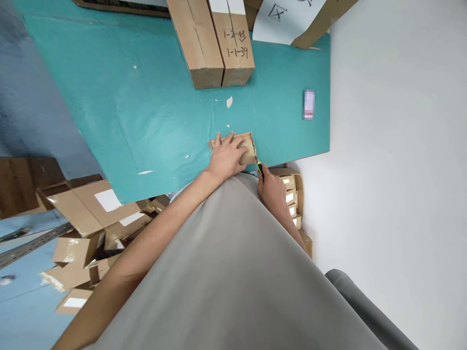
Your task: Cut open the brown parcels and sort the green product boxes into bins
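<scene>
A small brown cardboard box [249, 146] lies near the front edge of the teal table [153, 112]. My left hand [226, 158] rests flat on top of it, fingers spread, pressing it down. My right hand [272, 190] is closed around a yellow-and-black utility knife [260, 167], whose tip touches the box's near right corner. My grey shirt hides the space below my arms.
Two long cardboard boxes [215, 41] with handwritten numbers lie at the table's far side, beside a white paper sheet [286, 17]. An open carton of small boxes [294, 197] sits on the floor by my right hand. Several taped boxes [87, 228] are piled at the left.
</scene>
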A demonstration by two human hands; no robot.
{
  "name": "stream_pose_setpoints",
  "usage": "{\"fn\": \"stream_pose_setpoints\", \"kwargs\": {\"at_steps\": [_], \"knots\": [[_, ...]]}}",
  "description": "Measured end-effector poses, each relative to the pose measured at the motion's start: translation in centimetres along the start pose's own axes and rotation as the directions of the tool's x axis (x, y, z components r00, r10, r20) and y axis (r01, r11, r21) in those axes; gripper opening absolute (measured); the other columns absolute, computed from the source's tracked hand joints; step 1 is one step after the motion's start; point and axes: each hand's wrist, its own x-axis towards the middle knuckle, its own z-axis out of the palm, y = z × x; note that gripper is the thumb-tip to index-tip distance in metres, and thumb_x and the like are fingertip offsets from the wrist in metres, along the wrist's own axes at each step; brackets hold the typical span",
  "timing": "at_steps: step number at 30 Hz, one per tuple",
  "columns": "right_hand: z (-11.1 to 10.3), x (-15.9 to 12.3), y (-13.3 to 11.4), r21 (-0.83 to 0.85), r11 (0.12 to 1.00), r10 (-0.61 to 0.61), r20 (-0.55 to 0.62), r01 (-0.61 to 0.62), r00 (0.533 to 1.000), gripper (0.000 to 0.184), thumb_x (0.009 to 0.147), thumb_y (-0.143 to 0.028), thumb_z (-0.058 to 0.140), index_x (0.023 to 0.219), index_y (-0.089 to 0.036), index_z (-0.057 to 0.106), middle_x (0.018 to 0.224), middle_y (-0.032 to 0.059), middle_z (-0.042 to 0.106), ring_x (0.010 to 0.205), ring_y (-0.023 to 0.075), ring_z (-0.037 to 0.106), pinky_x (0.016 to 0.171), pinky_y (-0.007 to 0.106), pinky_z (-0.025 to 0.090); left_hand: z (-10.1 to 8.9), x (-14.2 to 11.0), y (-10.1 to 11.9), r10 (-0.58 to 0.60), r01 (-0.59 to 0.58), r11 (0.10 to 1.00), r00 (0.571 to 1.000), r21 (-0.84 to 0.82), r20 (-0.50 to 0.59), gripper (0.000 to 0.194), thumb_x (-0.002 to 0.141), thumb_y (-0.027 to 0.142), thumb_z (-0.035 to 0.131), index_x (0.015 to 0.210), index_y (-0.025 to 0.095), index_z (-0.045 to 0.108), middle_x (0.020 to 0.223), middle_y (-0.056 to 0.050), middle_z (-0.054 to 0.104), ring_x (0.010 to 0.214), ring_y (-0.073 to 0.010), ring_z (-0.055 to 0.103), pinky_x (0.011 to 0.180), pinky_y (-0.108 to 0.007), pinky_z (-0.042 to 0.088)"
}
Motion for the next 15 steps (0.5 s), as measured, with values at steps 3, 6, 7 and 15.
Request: {"fn": "stream_pose_setpoints", "kwargs": {"at_steps": [3,6,7,15], "knots": [[-0.1,-1.0,0.6,0.021,1.000,-0.017,-0.005,0.017,1.000,0.061,0.118,-0.029,0.041,0.178,-0.019,0.048,0.121,0.0201,0.087,0.111,0.0377,0.083,0.098,0.046,0.061,0.1,-0.1,-0.7,-0.003,0.003,1.000,1.000,-0.024,-0.025,0.051,0.085,0.028,0.087,0.135,0.032,0.086,0.170,-0.009,0.062,0.170,-0.0527,0.039,0.142,-0.082,0.008],[0.5,-0.9,2.1,0.109,0.990,-0.070,-0.130,0.085,0.989,0.060,0.120,-0.036,0.040,0.177,-0.022,0.050,0.123,0.0185,0.087,0.110,0.0378,0.083,0.098,0.045,0.061,-0.1,-0.3,-1.5,0.011,-0.015,0.998,0.998,-0.058,-0.056,0.053,0.088,0.032,0.086,0.140,0.032,0.084,0.173,-0.009,0.060,0.174,-0.0513,0.034,0.143,-0.080,0.005],[1.0,-0.1,2.8,0.146,0.984,-0.074,-0.204,0.105,0.976,0.060,0.120,-0.039,0.039,0.177,-0.024,0.050,0.128,0.0180,0.086,0.113,0.0378,0.082,0.099,0.045,0.061,-0.2,-0.5,-1.7,0.022,-0.027,0.997,0.998,-0.071,-0.065,0.054,0.089,0.035,0.086,0.143,0.032,0.083,0.174,-0.009,0.059,0.175,-0.0503,0.033,0.144,-0.079,0.005],[6.9,16.7,6.3,0.352,0.931,0.046,-0.370,0.094,0.928,0.071,0.115,-0.036,0.033,0.173,0.002,0.044,0.152,0.0332,0.071,0.137,0.0379,0.071,0.115,0.046,0.055,-0.7,-3.1,-4.9,-0.162,0.089,0.974,0.916,-0.209,-0.366,0.081,0.097,0.052,0.077,0.171,0.027,0.056,0.186,-0.013,0.045,0.180,-0.0401,0.026,0.147,-0.067,0.011]]}}
